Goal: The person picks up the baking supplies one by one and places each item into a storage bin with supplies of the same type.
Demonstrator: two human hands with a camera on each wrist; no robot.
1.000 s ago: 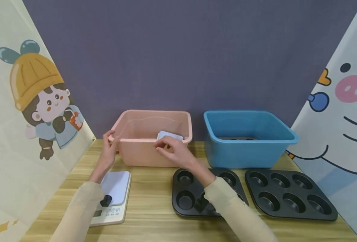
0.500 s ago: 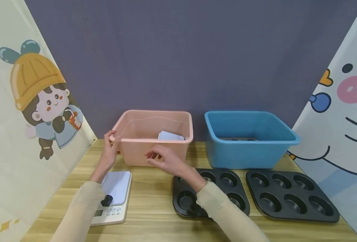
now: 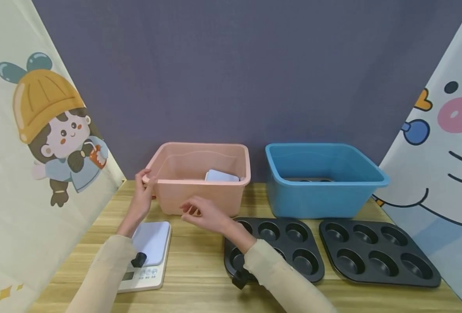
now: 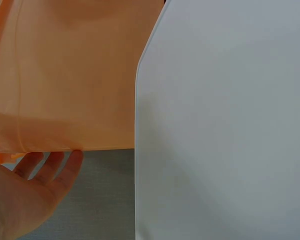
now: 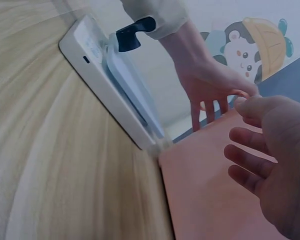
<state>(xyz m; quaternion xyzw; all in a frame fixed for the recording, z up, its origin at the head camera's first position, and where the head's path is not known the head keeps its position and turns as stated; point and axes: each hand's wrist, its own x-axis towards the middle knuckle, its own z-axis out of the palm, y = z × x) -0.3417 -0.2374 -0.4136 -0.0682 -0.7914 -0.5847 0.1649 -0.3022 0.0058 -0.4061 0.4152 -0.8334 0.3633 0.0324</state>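
At the pink bin's front left corner, my left hand point(image 3: 140, 195) holds the rim, with its thumb at the front and its fingers along the left side. In the left wrist view its fingertips point(image 4: 75, 159) meet the bin's edge. The pink bin point(image 3: 197, 198) stands upright with a white flat object point(image 3: 221, 176) inside. My right hand point(image 3: 203, 213) hovers before the bin's front wall, fingers loosely bent and nothing in them; the right wrist view shows the same right hand point(image 5: 285, 150) near the bin. Below my left wrist lies a white kitchen scale point(image 3: 150, 243).
Two black muffin tins point(image 3: 281, 250) lie side by side at the centre and right, the nearer one partly under my right forearm. Behind them stands a blue bin point(image 3: 313, 200) with something dark inside. Printed cloth panels close off both sides.
My right hand has moved left and down, away from the white object in the pink bin, to before its front wall. My left hand stays at the rim.
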